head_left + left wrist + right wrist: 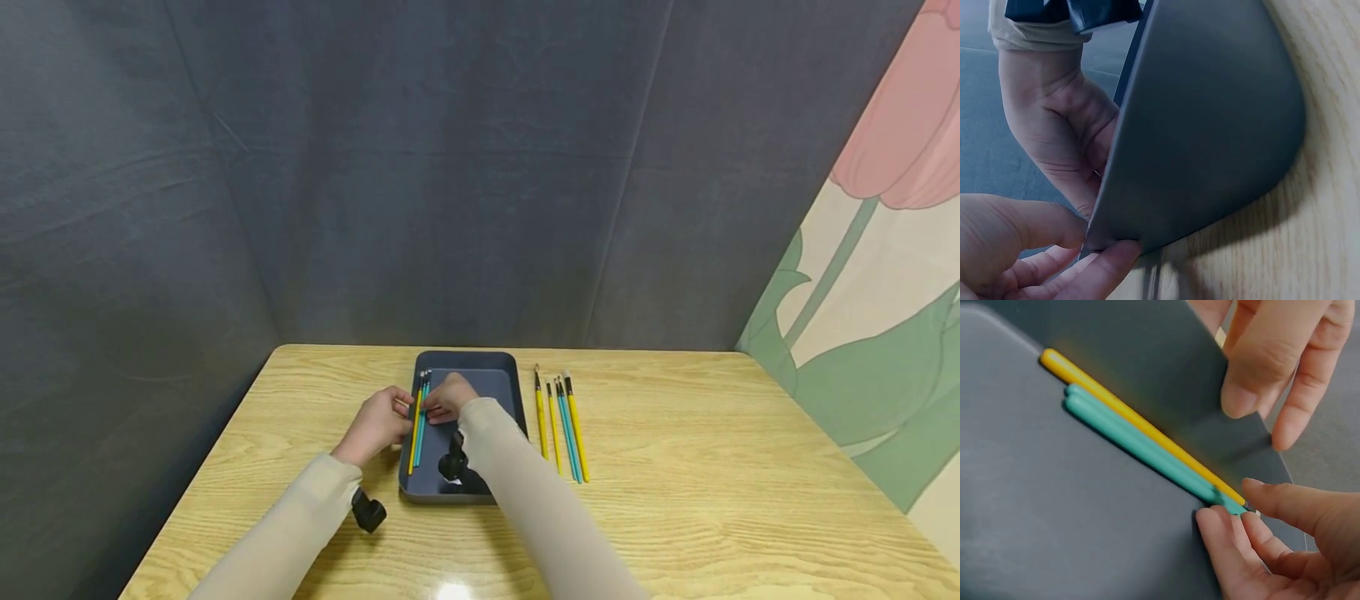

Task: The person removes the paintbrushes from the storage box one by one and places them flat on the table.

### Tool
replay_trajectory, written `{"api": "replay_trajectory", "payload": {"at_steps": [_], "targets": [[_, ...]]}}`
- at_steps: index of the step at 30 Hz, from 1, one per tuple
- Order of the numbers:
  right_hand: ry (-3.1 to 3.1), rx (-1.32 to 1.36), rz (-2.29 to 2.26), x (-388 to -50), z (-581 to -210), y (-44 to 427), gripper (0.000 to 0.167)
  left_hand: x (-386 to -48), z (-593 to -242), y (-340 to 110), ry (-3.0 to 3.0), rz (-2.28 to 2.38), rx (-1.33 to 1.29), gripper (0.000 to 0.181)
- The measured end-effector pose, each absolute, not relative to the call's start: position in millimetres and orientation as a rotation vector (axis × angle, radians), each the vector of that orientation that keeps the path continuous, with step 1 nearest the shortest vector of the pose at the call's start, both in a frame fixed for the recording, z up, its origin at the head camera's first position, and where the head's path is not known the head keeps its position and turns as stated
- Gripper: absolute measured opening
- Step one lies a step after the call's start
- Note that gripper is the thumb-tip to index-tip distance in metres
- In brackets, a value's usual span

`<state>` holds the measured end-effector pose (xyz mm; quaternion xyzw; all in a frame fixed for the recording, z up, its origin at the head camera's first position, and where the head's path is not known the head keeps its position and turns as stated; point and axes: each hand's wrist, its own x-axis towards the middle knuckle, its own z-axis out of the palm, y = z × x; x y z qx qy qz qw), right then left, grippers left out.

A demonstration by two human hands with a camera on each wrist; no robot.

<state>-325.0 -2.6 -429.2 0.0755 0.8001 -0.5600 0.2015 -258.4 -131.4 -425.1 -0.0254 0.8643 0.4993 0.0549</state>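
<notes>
Two hands at a dark tray, with three slim brushes between them.
The left hand [380, 423] pinches the rim of the tray [491, 383], thumb over the inner side and a finger against the outer wall. Just to its right, inside the tray, lie one yellow brush [1147, 428] and two turquoise brushes [1138, 456], the yellow one nearer the left hand. The right hand [450, 398] reaches in from the other side, thumb and fingers narrowed around these brushes near their bristle ends; its fingertips partly cover them, so how firmly each is held is hard to tell. Outside the tray, to the right hand's right, five more brushes [577, 429] lie on the wooden table [690, 467].
</notes>
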Motion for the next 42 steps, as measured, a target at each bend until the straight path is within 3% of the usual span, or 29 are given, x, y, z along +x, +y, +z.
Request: {"api": "replay_trajectory", "payload": {"at_steps": [8,19,42], "targets": [[2.280,0.231,-1.549,-329.3,-431.6,-6.7,0.008,-258.6,-422.9,-131.1,2.609,1.530,-0.081,0.037],[2.325,0.233,-1.519,-336.7,-440.8,-12.3,0.018,-258.0,-424.4,-132.5,2.608,1.536,-0.085,0.037],[2.611,0.180,-1.102,-336.4,-435.7,-15.0,0.007,-255.5,-424.4,-134.5,2.605,1.552,-0.060,0.036]]}}
